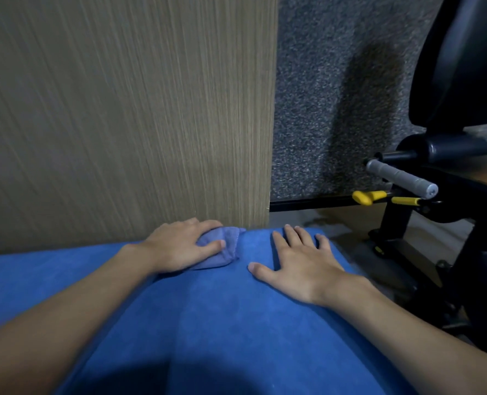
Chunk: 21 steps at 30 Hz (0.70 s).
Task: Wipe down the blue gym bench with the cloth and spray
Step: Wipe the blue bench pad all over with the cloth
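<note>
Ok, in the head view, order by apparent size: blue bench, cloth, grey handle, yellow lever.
1. blue bench
2. cloth, partly under the left hand, and grey handle: look alike, unranked
3. yellow lever

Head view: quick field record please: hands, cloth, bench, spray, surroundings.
left hand: grips the cloth, pressing it on the bench near its far end
right hand: flat on the bench, fingers spread, holding nothing
cloth: blue-purple, folded, partly under the left hand
bench: blue padded top, far end by a wood panel
spray: not in view
surroundings: black gym machine with grey handle at right
</note>
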Each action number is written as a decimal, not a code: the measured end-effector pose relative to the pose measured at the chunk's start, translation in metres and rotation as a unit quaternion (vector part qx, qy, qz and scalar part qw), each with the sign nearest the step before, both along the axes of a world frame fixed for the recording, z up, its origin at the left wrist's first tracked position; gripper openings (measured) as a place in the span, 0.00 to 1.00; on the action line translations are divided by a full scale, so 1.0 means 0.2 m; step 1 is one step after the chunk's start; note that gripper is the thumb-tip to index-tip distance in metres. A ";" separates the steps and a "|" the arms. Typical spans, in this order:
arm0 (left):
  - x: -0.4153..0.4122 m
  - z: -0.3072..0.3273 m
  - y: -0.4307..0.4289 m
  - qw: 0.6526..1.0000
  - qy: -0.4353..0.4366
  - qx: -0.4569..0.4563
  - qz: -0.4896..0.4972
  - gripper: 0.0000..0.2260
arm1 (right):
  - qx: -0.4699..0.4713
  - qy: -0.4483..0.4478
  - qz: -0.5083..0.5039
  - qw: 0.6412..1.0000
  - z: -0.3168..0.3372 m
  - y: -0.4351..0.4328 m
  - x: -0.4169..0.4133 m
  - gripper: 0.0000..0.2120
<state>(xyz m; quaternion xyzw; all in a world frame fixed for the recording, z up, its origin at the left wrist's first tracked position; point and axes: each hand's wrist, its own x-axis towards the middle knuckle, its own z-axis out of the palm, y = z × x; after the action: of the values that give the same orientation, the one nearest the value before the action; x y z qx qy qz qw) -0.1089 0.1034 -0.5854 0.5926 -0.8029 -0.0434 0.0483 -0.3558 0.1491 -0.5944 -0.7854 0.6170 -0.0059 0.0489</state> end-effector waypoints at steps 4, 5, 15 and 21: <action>-0.18 -0.01 -0.02 1.000 -0.008 -0.016 0.002 0.32 | -0.003 -0.002 0.000 1.000 0.00 -0.01 0.00 0.46; -0.20 -0.02 -0.03 1.000 -0.007 -0.018 -0.004 0.30 | -0.003 -0.003 0.001 1.000 0.00 -0.01 0.00 0.46; 0.09 -0.02 0.01 1.000 -0.007 -0.020 -0.015 0.35 | -0.016 -0.033 0.040 0.999 0.07 -0.02 0.27 0.41; 0.40 -0.01 0.08 1.000 -0.009 -0.013 -0.003 0.36 | 0.005 0.008 0.041 0.999 0.00 0.04 0.40 0.42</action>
<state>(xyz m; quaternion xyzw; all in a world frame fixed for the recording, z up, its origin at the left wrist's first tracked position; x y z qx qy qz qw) -0.0290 0.1191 -0.5880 0.5898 -0.8056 -0.0282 0.0488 -0.2749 0.1566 -0.5954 -0.8098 0.5848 0.0060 0.0481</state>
